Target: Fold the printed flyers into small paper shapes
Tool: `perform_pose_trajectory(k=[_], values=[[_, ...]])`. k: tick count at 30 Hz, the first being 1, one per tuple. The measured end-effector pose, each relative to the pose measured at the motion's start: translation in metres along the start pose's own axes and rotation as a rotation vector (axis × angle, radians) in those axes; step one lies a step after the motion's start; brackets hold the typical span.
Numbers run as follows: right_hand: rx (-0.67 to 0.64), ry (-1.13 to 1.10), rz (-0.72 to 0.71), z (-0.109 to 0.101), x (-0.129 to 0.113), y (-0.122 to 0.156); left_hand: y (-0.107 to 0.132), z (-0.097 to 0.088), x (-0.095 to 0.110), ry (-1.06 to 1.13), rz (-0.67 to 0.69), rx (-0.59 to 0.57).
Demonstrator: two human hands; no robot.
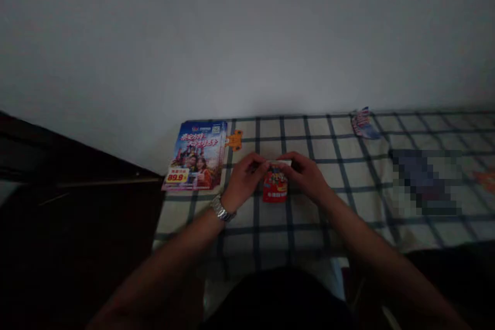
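A small red printed leaflet (275, 187) hangs folded between both hands over a checked cloth (348, 201). My left hand (243, 179), with a metal watch on its wrist, pinches the leaflet's top left edge. My right hand (306, 175) pinches the top right edge, fingers curled over it. The leaflet's lower part shows between the hands; its top edge is partly hidden by the fingers.
A larger colourful flyer (196, 155) lies at the cloth's far left by the wall, with a small orange piece (234, 139) beside it. Another folded paper (363, 122) lies far right. A blurred dark patch (425, 180) sits on the right. Dark furniture (58, 175) stands left.
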State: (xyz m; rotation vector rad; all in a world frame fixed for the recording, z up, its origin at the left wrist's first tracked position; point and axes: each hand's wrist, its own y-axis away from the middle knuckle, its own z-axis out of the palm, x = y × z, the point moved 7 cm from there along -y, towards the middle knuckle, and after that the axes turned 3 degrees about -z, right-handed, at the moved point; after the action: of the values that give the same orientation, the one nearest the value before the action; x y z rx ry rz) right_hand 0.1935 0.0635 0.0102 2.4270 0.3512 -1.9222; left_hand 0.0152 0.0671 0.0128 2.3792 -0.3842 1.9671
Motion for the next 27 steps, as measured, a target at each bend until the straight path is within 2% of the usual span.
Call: perform_pose_trajectory(k=[7, 16, 27], values=[[0.033, -0.121, 0.054, -0.005, 0.005, 0.001, -0.001, -0.006, 0.004, 0.0, 0.015, 0.064], [0.048, -0.074, 0.064, -0.01, 0.003, 0.001, -0.001, -0.006, 0.005, -0.009, 0.031, 0.049], [0.027, -0.138, 0.082, -0.011, 0.006, 0.001, -0.002, -0.007, 0.005, 0.004, 0.032, 0.054]])
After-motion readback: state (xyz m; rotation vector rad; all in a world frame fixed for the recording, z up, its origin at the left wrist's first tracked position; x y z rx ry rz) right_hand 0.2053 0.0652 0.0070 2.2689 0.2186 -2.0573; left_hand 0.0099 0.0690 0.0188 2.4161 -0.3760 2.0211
